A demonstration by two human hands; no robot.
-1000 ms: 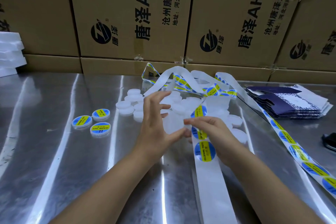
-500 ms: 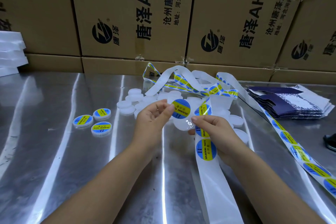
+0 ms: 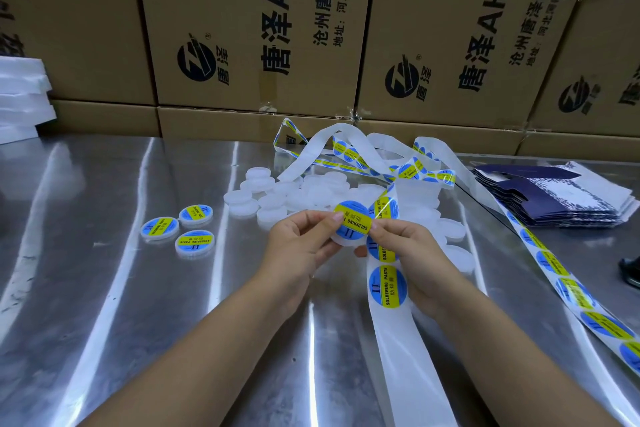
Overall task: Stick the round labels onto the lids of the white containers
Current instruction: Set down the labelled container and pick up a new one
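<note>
A round label point(image 3: 352, 221), blue with a yellow band, is held over the lid of a white container point(image 3: 341, 240) above a steel table point(image 3: 104, 288). Its nine o'clock edge is pinched between thumb and forefinger of the left hand point(image 3: 298, 246). The container is gripped by the curled fingers of the right hand point(image 3: 412, 253), whose thumb is set at the three o'clock edge. From the hands, a label strip point(image 3: 398, 333) is trailed toward six o'clock, a pile of unlabelled containers point(image 3: 304, 194) is seen at twelve, and three labelled containers point(image 3: 176, 229) are set well apart at nine. Folded dark cartons point(image 3: 554, 198) are stacked at two o'clock. The table's far edge is walled by cardboard boxes point(image 3: 242, 28); wide steel is spread from seven to nine o'clock.
</note>
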